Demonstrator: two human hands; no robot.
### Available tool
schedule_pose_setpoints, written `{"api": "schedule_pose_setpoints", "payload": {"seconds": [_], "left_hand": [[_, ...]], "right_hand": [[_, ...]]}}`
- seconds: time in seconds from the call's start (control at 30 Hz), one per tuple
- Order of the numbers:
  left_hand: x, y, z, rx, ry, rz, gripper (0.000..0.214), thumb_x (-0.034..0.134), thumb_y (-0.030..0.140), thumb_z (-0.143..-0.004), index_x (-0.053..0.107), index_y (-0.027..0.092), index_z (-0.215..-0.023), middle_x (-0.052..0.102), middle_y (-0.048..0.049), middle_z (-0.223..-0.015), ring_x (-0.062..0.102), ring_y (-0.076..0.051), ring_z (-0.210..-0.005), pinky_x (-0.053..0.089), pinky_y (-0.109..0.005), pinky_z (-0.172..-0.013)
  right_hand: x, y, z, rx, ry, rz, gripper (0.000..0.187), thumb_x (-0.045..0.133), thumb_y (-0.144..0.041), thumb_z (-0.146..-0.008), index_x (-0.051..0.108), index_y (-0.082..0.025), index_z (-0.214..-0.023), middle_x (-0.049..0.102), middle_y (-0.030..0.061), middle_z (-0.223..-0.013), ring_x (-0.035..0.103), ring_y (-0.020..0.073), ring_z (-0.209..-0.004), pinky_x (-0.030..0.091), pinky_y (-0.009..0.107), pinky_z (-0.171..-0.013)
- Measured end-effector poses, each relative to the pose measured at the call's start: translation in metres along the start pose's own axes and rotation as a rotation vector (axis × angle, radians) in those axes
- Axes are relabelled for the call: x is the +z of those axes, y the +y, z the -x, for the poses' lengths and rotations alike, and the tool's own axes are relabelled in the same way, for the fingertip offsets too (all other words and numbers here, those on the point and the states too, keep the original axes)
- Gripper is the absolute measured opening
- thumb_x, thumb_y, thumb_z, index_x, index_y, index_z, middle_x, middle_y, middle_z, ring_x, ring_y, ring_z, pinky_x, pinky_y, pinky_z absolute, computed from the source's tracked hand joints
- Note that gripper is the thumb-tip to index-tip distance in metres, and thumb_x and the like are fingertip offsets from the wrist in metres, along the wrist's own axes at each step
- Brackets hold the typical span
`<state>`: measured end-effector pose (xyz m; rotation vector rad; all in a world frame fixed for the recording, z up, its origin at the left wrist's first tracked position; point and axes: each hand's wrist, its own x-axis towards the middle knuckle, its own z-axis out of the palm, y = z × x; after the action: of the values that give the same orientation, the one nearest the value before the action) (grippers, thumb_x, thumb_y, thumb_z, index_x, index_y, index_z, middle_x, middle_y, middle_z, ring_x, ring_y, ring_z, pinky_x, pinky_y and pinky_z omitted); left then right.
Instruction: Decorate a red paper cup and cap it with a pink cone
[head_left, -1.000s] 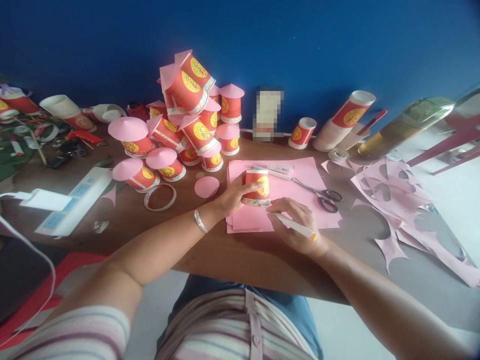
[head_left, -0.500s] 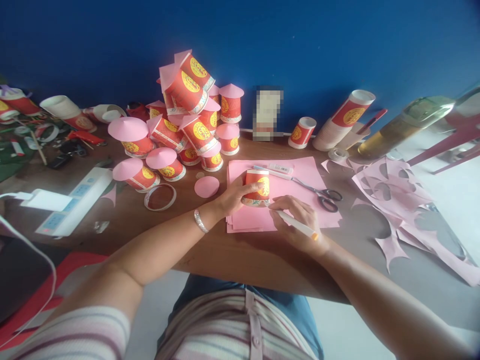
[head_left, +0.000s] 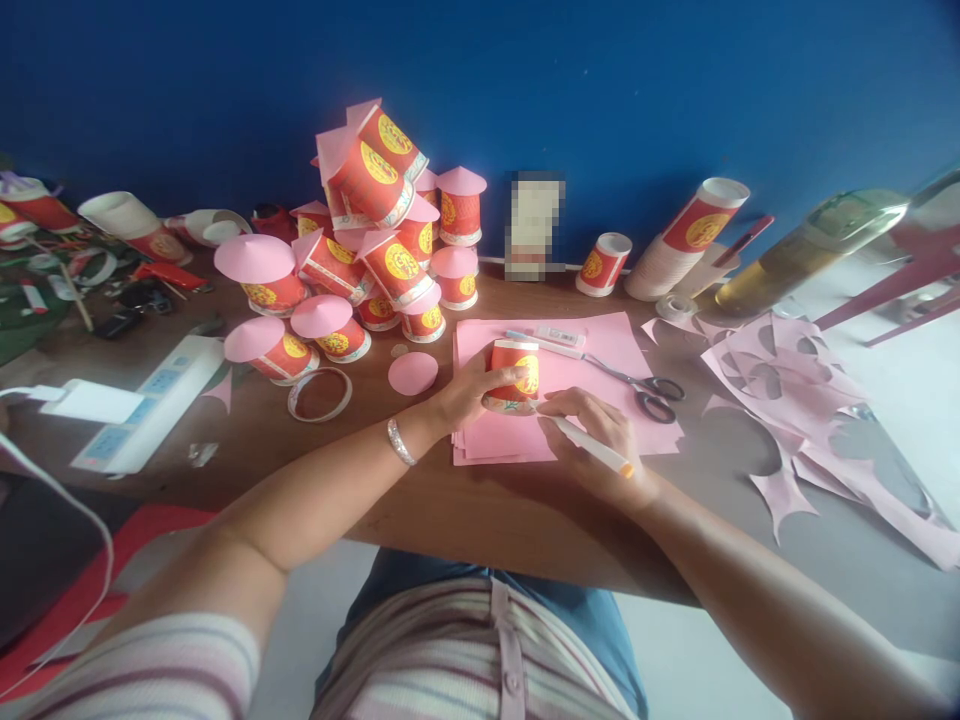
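Observation:
My left hand (head_left: 474,393) grips a red paper cup (head_left: 510,368) with a yellow emblem, which stands upside down on a stack of pink paper (head_left: 499,443). In my right hand (head_left: 596,430) is a white marker (head_left: 598,448) with an orange end. Its tip meets the paper close to the cup's rim, at the cup's lower right. Behind the cup, scissors (head_left: 654,398) lie across the pink sheets. A pink paper disc (head_left: 413,373) is on the table just left of the stack.
Several red cups with pink cone tops (head_left: 386,265) are piled behind on the left. A tape roll (head_left: 320,395) and a white power strip (head_left: 148,402) lie left. Pink paper scraps (head_left: 784,485), a cup stack (head_left: 686,240) and a bottle (head_left: 814,250) are right.
Almost nothing differs. My right hand and the marker have shifted very slightly beside the cup's rim; my left hand keeps the cup in the same place.

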<state>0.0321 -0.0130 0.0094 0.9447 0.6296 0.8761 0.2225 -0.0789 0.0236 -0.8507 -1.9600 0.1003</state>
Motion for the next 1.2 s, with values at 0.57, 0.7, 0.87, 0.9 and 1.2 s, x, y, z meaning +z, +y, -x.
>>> {"api": "schedule_pose_setpoints", "payload": {"seconds": [0.57,0.7,0.87,0.9,1.2], "left_hand": [[0.0009,0.0009,0.0011,-0.014,0.016,-0.010,0.050,0.085,0.037,-0.078,0.062,0.017,-0.118,0.069,-0.0029,-0.095,0.070,-0.019,-0.087,0.059,-0.036,-0.082],[0.0013,0.0004,0.0009,-0.006,0.010,-0.013,0.049,0.084,0.038,-0.079,0.062,0.017,-0.117,0.069,-0.0036,-0.094,0.071,-0.019,-0.086,0.059,-0.035,-0.081],[0.0029,0.0017,0.0015,-0.015,0.026,-0.009,0.051,0.085,0.037,-0.078,0.061,0.018,-0.118,0.069,-0.0032,-0.094,0.071,-0.019,-0.087,0.060,-0.035,-0.081],[0.0032,0.0020,0.0016,-0.015,0.029,-0.008,0.051,0.085,0.037,-0.078,0.061,0.018,-0.118,0.068,-0.0030,-0.094,0.071,-0.019,-0.087,0.060,-0.034,-0.080],[0.0042,0.0033,0.0030,-0.003,0.023,-0.023,0.049,0.084,0.037,-0.080,0.062,0.018,-0.120,0.068,-0.0032,-0.097,0.070,-0.019,-0.091,0.059,-0.035,-0.084]], "right_hand": [[0.0009,0.0010,0.0012,0.043,0.039,0.068,0.017,0.062,-0.008,-0.091,0.062,-0.025,-0.092,0.073,-0.0010,-0.077,0.076,0.0176,-0.075,0.060,0.027,-0.068],[0.0009,0.0008,0.0012,0.040,0.033,0.064,0.018,0.061,-0.008,-0.089,0.064,-0.026,-0.091,0.073,-0.0010,-0.076,0.076,0.0184,-0.075,0.060,0.028,-0.067],[0.0012,0.0007,0.0014,0.038,0.028,0.060,0.017,0.061,-0.009,-0.090,0.063,-0.026,-0.090,0.073,-0.0011,-0.076,0.076,0.0179,-0.074,0.060,0.028,-0.066],[0.0012,0.0006,0.0014,0.034,0.025,0.059,0.017,0.061,-0.009,-0.090,0.063,-0.026,-0.090,0.073,-0.0010,-0.076,0.076,0.0178,-0.074,0.059,0.028,-0.066],[-0.0003,-0.0009,0.0001,0.017,0.001,0.039,0.016,0.061,-0.010,-0.091,0.063,-0.025,-0.091,0.074,-0.0004,-0.077,0.075,0.0177,-0.073,0.059,0.029,-0.066]]}}
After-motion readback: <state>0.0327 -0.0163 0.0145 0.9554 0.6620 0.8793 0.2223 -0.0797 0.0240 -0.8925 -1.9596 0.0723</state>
